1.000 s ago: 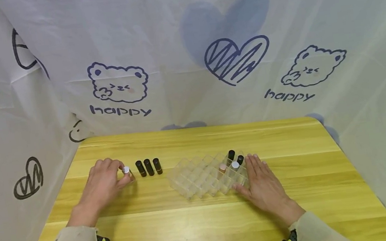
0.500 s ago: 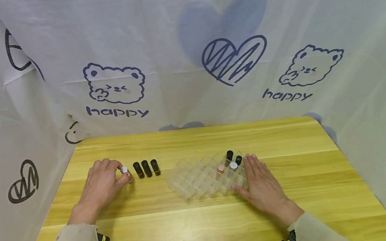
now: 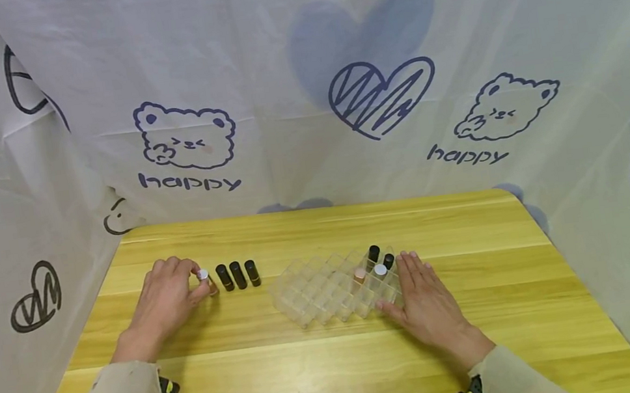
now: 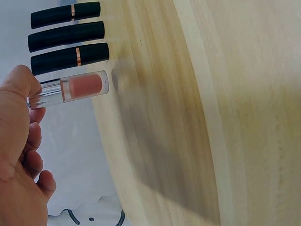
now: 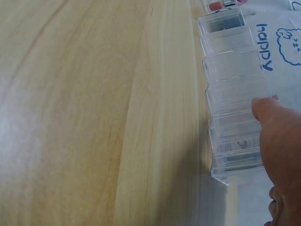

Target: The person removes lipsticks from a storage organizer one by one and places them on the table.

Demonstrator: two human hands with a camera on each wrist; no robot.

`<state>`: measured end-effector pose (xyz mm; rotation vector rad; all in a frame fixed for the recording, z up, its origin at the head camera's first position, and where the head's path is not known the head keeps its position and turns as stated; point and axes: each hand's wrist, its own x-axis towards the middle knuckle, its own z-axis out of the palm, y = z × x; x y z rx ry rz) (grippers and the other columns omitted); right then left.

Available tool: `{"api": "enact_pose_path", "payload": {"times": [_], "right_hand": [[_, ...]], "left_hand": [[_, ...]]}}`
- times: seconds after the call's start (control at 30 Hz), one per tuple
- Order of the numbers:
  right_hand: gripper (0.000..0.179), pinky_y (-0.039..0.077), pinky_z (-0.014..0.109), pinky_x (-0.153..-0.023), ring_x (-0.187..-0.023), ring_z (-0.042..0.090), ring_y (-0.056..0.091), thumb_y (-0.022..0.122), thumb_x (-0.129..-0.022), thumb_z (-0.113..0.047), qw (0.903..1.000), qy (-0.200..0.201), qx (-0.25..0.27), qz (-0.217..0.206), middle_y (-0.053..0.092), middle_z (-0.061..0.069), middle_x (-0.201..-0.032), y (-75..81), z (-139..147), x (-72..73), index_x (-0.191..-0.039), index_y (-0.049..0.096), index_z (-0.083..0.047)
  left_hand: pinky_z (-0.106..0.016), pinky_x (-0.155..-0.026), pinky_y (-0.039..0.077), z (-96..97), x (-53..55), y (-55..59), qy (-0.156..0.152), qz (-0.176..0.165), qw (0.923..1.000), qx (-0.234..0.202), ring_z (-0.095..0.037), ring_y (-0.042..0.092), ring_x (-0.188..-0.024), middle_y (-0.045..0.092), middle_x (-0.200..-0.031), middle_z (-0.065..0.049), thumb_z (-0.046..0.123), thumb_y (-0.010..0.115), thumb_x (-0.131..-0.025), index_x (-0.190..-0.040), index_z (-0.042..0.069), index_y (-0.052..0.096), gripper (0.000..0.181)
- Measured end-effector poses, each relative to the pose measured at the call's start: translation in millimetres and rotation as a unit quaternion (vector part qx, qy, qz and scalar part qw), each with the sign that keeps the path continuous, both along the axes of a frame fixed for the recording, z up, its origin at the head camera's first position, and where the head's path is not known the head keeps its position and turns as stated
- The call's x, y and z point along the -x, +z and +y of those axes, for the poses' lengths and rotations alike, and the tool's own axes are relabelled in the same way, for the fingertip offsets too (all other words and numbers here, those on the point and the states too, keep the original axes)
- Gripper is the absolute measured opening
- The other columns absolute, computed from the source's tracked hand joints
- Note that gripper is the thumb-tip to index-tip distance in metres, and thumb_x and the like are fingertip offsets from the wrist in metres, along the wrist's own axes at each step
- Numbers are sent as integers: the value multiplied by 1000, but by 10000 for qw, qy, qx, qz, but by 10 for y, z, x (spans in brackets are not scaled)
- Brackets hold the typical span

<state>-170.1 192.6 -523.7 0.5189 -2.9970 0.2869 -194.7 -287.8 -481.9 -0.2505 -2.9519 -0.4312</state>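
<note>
While L hand (image 3: pixel 165 300) pinches tube (image 4: pixel 84 86) by cap (image 4: pixel 50 93), R hand (image 3: pixel 430 303), straight-fingered, touches rack (image 3: pixel 320 294); tube prob. light, stiff, slick; hold at cap.

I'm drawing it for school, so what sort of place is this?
Perhaps a screened-off table corner indoors, though I can't see beyond it: white cartoon-print cloth hangs behind and beside a yellow wood-grain table, which holds a clear plastic diamond-grid organiser.

Three tubes (image 3: pixel 238 275) were ranged on the table (image 3: pixel 337 377), left of the holder (image 3: pixel 315 291). One tube (image 4: pixel 84 86) was held left of these. Four tubes (image 3: pixel 380 270) were lodged in the holder's right part.
</note>
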Motion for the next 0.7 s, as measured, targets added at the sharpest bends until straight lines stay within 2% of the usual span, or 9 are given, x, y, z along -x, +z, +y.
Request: {"api": "enact_pose_path", "payload": {"times": [0.17,0.43,0.7], "right_hand": [[101,24,58,-127,-159,45,23,53,-102,-66,10000,-3,-25,14,27,30,-168,-7,0,5,-162,24,10],[101,24,58,-127,-159,44,23,53,-102,-66,10000,-4,10,2,27,30,-169,-20,12,4,-162,23,10],[101,23,58,-127,-159,44,22,54,-102,-66,9999,-28,107,-66,27,30,-169,-24,11,5,-163,23,9]], "left_hand": [[-56,-89,43,-1,13,0,9,-103,9999,-31,-34,49,-98,61,-105,-14,30,68,-99,-110,6,66,26],[-54,-89,43,11,28,-28,-18,-29,10000,-25,-33,48,-97,62,-105,-13,30,69,-98,-108,7,66,25],[-55,-90,43,13,38,-46,27,-98,9999,-49,-33,49,-98,62,-106,-13,30,70,-97,-107,7,66,25]]}}
